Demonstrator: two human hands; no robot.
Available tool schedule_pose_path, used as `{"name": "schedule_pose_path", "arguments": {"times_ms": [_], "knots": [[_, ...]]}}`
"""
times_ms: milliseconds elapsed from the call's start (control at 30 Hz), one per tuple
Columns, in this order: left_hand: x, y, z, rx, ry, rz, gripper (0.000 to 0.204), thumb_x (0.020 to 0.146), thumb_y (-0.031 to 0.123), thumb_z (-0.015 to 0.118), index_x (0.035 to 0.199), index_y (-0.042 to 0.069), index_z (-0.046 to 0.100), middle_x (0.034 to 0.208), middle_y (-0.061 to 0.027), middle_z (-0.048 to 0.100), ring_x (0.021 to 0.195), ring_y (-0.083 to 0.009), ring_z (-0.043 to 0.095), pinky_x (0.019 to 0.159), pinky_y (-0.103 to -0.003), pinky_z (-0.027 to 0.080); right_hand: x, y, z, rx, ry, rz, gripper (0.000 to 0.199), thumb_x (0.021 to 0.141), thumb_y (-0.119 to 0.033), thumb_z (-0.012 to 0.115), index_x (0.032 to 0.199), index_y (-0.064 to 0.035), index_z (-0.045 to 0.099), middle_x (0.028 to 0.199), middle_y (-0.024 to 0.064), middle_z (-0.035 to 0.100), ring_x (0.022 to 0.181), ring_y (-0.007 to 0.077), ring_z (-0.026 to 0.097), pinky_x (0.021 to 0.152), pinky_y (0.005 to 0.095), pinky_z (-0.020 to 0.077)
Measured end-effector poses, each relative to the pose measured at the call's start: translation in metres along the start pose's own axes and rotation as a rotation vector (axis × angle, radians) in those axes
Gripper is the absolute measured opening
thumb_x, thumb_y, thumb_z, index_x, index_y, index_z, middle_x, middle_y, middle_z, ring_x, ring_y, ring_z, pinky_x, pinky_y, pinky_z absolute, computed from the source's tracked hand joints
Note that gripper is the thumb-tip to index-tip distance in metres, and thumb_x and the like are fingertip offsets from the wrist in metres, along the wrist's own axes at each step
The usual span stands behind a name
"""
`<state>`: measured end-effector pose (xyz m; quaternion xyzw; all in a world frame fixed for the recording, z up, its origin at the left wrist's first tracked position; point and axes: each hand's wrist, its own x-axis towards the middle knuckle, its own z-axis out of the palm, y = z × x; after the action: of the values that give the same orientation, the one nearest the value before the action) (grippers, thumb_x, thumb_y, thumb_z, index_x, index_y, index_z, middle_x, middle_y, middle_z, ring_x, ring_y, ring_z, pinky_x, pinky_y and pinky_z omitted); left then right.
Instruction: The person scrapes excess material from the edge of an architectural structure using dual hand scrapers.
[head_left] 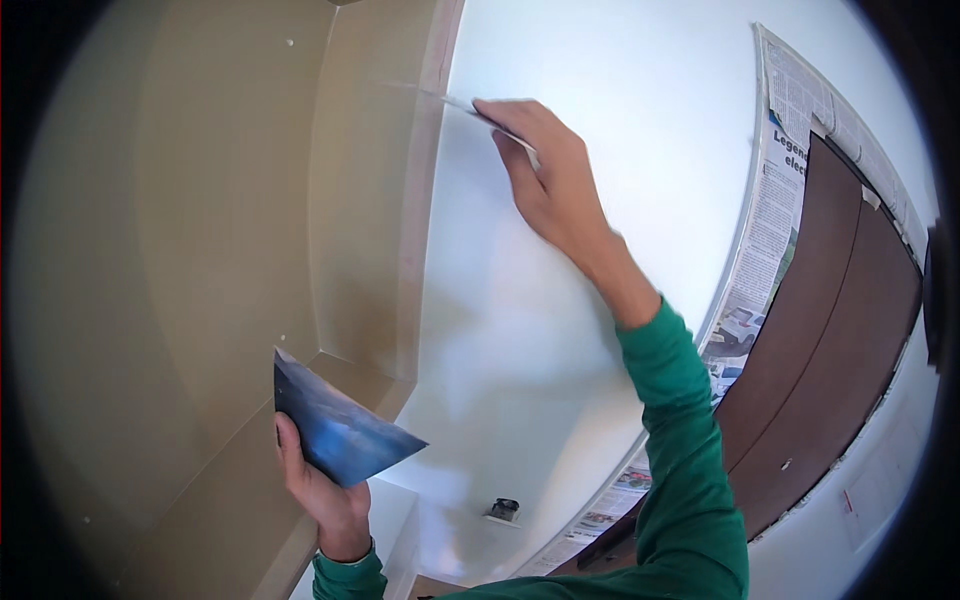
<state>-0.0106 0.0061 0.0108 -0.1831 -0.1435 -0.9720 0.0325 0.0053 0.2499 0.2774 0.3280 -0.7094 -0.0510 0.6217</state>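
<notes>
My right hand is raised and closed on a thin scraper blade, seen nearly edge-on. Its tip meets the edge strip where the beige recess borders the white wall. Lower down, my left hand grips a flat metal putty blade with a bluish sheen, tilted in front of the recess. The thumb lies along its left edge; the other fingers are hidden behind it. Whether any filler is on either blade, I cannot tell.
The beige recess with its inner corner fills the left. On the right stands a brown door, its frame covered with newspaper. A dark wall box sits low on the white wall.
</notes>
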Motion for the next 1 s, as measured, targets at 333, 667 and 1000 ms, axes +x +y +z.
{"name": "schedule_pose_path", "arguments": {"times_ms": [333, 667, 1000], "knots": [[-0.011, -0.036, 0.032, -0.183, -0.020, -0.251, 0.035, 0.102, 0.033, 0.058, 0.129, 0.010, 0.061, 0.116, -0.0045, 0.069, 0.102, -0.0180, 0.066, 0.093, -0.034, 0.052, -0.134, -0.142, -0.015, 0.579, 0.178, 0.727, 0.029, 0.103, -0.013, 0.047, 0.117, 0.0064, 0.062, 0.102, 0.0112, 0.068, 0.092, 0.0221, 0.062, 0.084, 0.0335, 0.0478], [-0.012, -0.043, 0.061, -0.038, 0.058, -0.156, 0.034, 0.102, 0.036, 0.059, 0.122, 0.009, 0.062, 0.116, -0.0039, 0.069, 0.104, -0.0169, 0.066, 0.095, -0.034, 0.052, -0.148, -0.167, 0.007, 0.731, 0.522, 0.689, 0.025, 0.102, -0.008, 0.044, 0.103, 0.0093, 0.062, 0.089, 0.0103, 0.067, 0.074, 0.0141, 0.062, 0.064, 0.0266, 0.0495], [-0.013, -0.036, 0.059, 0.139, 0.044, -0.004, 0.038, 0.101, 0.029, 0.062, 0.131, 0.006, 0.052, 0.116, -0.0072, 0.065, 0.099, -0.0175, 0.067, 0.089, -0.034, 0.056, -0.171, -0.182, -0.006, 0.688, 0.147, 0.561, 0.025, 0.099, -0.011, 0.050, 0.111, 0.0083, 0.060, 0.092, 0.0129, 0.063, 0.070, 0.0166, 0.061, 0.061, 0.0286, 0.0483]]}}
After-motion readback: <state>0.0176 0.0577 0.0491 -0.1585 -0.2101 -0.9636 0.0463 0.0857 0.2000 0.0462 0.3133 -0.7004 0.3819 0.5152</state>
